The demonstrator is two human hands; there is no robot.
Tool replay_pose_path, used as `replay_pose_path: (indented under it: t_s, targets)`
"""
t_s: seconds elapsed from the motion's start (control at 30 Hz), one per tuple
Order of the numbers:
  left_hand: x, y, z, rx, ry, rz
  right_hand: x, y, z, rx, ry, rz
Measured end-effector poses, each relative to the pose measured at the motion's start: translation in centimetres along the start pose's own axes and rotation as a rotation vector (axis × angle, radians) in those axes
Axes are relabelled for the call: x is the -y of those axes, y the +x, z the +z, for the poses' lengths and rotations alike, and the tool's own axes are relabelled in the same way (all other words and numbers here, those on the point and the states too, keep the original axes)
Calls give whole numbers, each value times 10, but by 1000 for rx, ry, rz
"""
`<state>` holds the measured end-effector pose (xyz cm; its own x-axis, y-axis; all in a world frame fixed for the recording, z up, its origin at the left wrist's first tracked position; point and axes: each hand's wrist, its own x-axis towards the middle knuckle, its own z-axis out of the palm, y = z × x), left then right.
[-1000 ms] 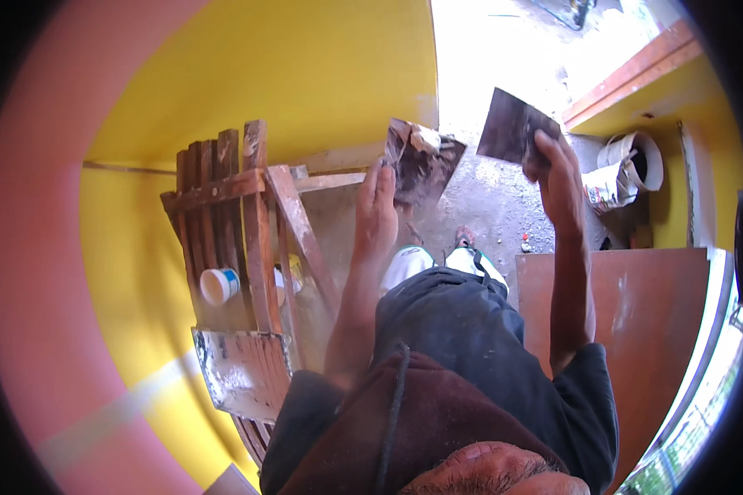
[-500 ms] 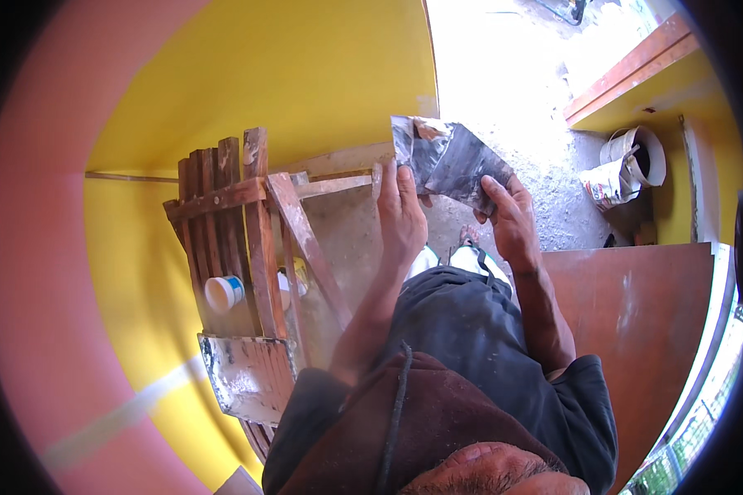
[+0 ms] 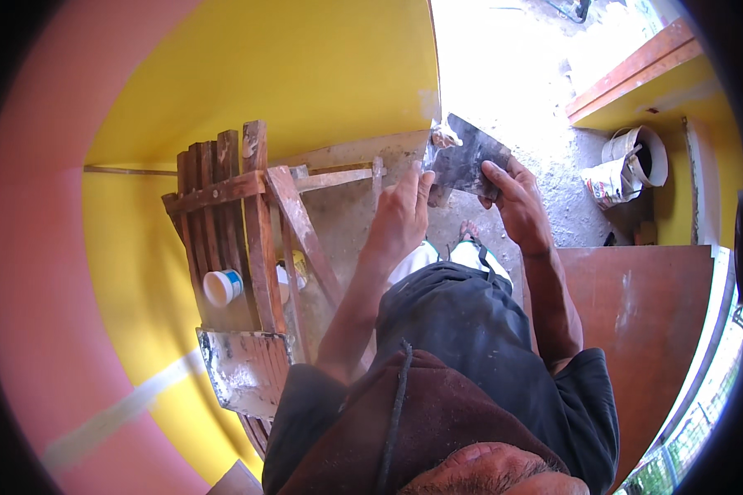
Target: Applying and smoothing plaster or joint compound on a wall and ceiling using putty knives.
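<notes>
Over the floor, in front of my body, my right hand (image 3: 518, 206) grips a dark, smeared flat filler spreader (image 3: 470, 161) by its near right corner, thumb on top. My left hand (image 3: 403, 213) is closed on a second thin spreader (image 3: 429, 147), turned nearly edge-on, so little of its face shows. A lump of whitish putty (image 3: 447, 139) sits where the two blades meet, close to their far edges. The left fingers are partly hidden behind the blades.
To the left stands a slatted wooden trestle (image 3: 260, 239) with a white tub (image 3: 221, 288) and a putty-smeared board (image 3: 243, 375) on it. A yellow wall (image 3: 305, 74) rises behind. At right are a bucket (image 3: 648, 157) and a reddish-brown panel (image 3: 627, 330).
The left spreader has tipped from face-up to nearly edge-on and shifted right against the other blade. Putty has gathered into a lump between them. My left hand has rotated.
</notes>
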<state>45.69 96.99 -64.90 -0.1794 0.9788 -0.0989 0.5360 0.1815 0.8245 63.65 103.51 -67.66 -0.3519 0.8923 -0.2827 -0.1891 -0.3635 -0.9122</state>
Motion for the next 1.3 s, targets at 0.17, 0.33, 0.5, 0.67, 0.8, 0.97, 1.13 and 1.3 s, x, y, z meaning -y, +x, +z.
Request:
replay_pose_path:
  t_s: [0.17, 0.33, 0.5, 0.67, 0.8, 0.97, 1.13, 1.3]
  targets:
    - [-7, 0, -8, 69, 198, 54, -3, 6, -3, 51, 82, 36]
    - [4, -3, -9, 31, 251, 188, 0, 13, -1, 100, 78, 37]
    - [-3, -14, -21, 167, 293, 138, 4, 27, -7, 97, 174, -31]
    - [22, -18, -29, 39, -274, -257, 23, 25, -1, 86, 56, -243]
    - [22, -18, -37, 17, -711, -408, 24, 14, 1, -2, -533, -470]
    - [36, -16, -40, 40, -783, -168, 21, 13, 5, 190, -856, -914]
    - [31, -17, -36, -24, -714, -188, 3, 18, -3, 143, -963, -930]
    - [27, -11, -32, 27, -796, -148, -6, 28, -18, 22, -1074, -932]
